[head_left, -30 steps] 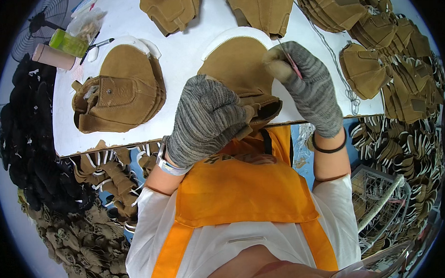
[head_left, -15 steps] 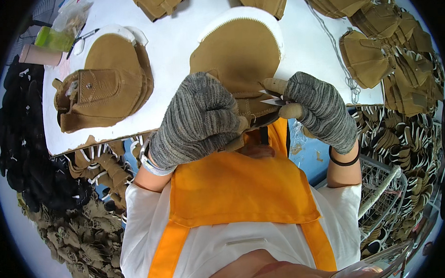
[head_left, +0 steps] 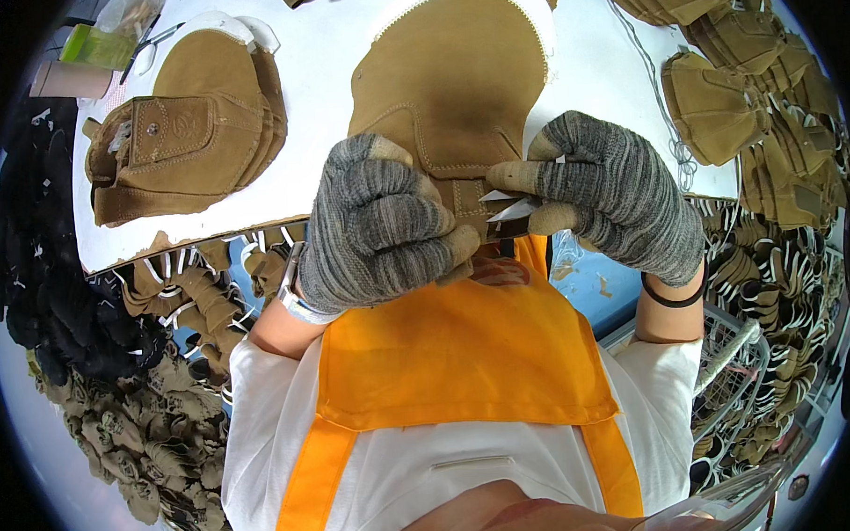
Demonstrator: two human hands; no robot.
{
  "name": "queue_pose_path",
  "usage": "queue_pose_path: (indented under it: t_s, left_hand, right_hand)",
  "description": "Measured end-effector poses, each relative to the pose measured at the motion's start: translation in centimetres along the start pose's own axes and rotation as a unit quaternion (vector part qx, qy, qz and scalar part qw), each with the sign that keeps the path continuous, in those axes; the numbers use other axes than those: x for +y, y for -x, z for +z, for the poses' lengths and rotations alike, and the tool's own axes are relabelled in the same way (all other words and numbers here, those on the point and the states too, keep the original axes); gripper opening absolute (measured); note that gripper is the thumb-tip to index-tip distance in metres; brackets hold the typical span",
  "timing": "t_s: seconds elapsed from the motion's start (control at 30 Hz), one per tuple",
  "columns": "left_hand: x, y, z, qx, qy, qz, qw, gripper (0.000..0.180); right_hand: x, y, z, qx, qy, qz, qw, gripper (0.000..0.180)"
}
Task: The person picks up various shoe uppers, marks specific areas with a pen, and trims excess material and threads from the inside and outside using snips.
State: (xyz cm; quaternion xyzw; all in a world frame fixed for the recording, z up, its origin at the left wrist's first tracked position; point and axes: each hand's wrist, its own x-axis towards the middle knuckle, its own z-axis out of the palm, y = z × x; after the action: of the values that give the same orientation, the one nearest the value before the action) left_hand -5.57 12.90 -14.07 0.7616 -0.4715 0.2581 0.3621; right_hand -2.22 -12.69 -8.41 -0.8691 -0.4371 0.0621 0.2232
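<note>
A brown suede shoe upper [head_left: 451,77] with a white toe edging lies on the table, its narrow stitched end toward me. My left hand [head_left: 377,225], in a grey knitted glove with tan fingertips, is closed on the left side of that end. In my gloved right hand [head_left: 619,198] is a small pair of thread snips [head_left: 509,210]. Their two pale blades stand apart and point left at the stitched strap of the upper. Most of the snips is hidden by the fingers.
On the white table [head_left: 320,73] at left sits a stack of brown uppers [head_left: 204,114]. Behind it stand a pinkish cup [head_left: 70,79] and a green container [head_left: 97,48]. More uppers [head_left: 714,106] are heaped at right beside a grey cord [head_left: 645,66]. A wire basket [head_left: 728,358] stands below.
The upper now lies flatter, showing more of its stitched end. My left fingers are curled more plainly, and the right hand has shifted slightly with the snips. The whole view has tilted a little.
</note>
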Motion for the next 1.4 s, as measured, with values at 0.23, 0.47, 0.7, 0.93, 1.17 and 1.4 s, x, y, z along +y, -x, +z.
queue_pose_path:
  t_s: [0.23, 0.47, 0.7, 0.93, 1.17, 1.4]
  left_hand:
    - [0.0, 0.5, 0.1, 0.005, -0.017, 0.006, 1.0, 0.026]
    - [0.4, 1.5, 0.9, 0.038, -0.059, 0.018, 0.997, 0.029]
    - [0.2, 2.4, 1.1, 0.032, -0.058, 0.021, 0.998, 0.029]
    - [0.5, 2.0, 0.9, 0.03, -0.051, 0.011, 0.998, 0.03]
    - [0.4, 2.0, 1.1, 0.037, -0.053, 0.005, 0.998, 0.032]
    - [0.3, 2.2, 1.1, 0.044, -0.053, -0.018, 0.997, 0.032]
  right_hand:
    - [0.5, 0.7, 0.7, 0.038, -0.019, -0.046, 0.998, 0.038]
    - [-2.0, 1.2, 2.1, 0.1, -0.028, 0.035, 0.994, 0.042]
    - [-2.9, 1.4, 2.9, 0.105, -0.054, 0.09, 0.989, 0.044]
    - [-2.5, 1.4, 3.5, 0.135, -0.12, 0.083, 0.98, 0.04]
    - [-2.9, 1.3, 2.9, 0.11, -0.113, 0.105, 0.982, 0.036]
    - [-1.8, 1.3, 3.9, 0.193, -0.173, 0.069, 0.963, 0.031]
